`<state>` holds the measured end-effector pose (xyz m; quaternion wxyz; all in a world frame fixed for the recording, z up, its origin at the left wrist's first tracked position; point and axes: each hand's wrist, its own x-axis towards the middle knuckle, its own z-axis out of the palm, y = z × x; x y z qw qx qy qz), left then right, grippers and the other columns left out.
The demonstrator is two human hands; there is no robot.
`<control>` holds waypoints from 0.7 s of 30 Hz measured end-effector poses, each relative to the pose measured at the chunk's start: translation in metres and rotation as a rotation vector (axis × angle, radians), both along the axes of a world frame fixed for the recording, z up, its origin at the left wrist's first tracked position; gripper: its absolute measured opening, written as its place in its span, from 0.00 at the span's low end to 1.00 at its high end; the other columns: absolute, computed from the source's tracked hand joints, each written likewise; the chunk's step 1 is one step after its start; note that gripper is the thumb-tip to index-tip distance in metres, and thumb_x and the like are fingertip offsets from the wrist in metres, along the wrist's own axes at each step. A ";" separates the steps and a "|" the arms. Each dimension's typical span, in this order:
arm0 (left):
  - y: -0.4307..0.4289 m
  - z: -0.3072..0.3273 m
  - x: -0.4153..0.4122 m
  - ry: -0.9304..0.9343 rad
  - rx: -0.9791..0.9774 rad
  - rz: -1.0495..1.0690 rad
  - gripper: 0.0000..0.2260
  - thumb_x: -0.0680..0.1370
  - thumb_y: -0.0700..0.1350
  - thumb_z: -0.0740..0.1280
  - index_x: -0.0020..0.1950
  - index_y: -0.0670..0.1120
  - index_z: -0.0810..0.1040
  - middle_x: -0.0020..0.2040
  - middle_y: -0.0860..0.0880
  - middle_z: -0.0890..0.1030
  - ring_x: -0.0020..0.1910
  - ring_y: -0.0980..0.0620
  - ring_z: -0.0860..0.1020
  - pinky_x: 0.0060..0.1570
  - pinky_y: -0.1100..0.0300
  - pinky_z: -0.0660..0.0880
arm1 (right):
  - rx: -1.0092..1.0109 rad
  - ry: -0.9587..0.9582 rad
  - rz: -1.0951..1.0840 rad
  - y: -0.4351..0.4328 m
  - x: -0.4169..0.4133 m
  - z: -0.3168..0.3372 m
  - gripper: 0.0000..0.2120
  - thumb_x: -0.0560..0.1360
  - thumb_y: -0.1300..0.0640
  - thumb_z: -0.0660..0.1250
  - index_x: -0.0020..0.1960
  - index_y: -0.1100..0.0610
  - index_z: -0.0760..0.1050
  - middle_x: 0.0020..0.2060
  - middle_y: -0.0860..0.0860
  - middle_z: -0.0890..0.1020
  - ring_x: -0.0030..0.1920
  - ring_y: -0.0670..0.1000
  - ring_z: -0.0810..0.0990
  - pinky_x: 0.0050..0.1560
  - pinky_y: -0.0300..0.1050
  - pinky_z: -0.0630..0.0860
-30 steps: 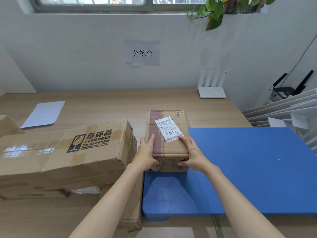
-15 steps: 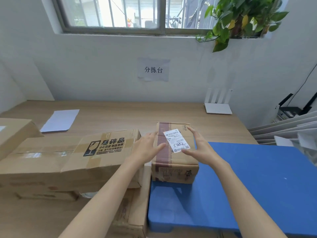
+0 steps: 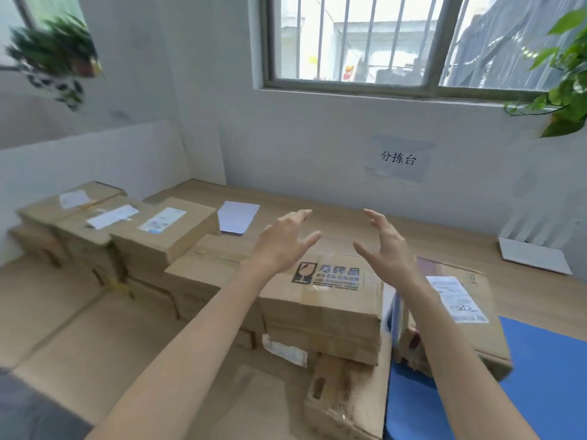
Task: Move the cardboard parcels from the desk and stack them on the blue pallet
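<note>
Left grip [image 3: 282, 246] and right grip [image 3: 386, 249] hover empty and splayed, palms facing, above the fragile-marked parcel [image 3: 320, 300] on the bench [image 3: 333, 217], likely to clasp its sides; one labelled parcel [image 3: 470, 315] sits on the blue pallet [image 3: 546, 376].

Barred window [image 3: 381, 42] above a paper wall sign [image 3: 398, 158]; leafy plant [image 3: 565, 90] beside it; white sheet [image 3: 238, 216] lying flat

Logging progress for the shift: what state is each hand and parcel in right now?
left hand: open, empty, raised
right hand: open, empty, raised
labelled parcel: lying on the blue pallet, no hand on it
fragile-marked parcel: taped shut, stacked on the desk
</note>
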<state>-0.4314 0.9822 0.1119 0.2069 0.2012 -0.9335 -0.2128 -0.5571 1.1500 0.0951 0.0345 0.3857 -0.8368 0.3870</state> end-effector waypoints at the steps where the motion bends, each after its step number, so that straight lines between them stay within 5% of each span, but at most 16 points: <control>1: -0.020 0.001 0.017 -0.002 0.018 0.027 0.25 0.79 0.57 0.62 0.74 0.50 0.65 0.70 0.52 0.72 0.67 0.51 0.71 0.64 0.48 0.70 | -0.008 -0.002 0.019 -0.022 0.014 0.002 0.30 0.76 0.55 0.68 0.75 0.50 0.61 0.68 0.54 0.71 0.68 0.53 0.69 0.58 0.41 0.63; 21: -0.369 0.010 0.327 0.029 0.135 0.455 0.22 0.80 0.55 0.62 0.72 0.51 0.67 0.67 0.53 0.74 0.64 0.51 0.73 0.61 0.53 0.72 | -0.060 -0.139 0.382 -0.433 0.290 0.004 0.27 0.77 0.57 0.65 0.73 0.49 0.61 0.68 0.53 0.70 0.66 0.52 0.69 0.57 0.41 0.64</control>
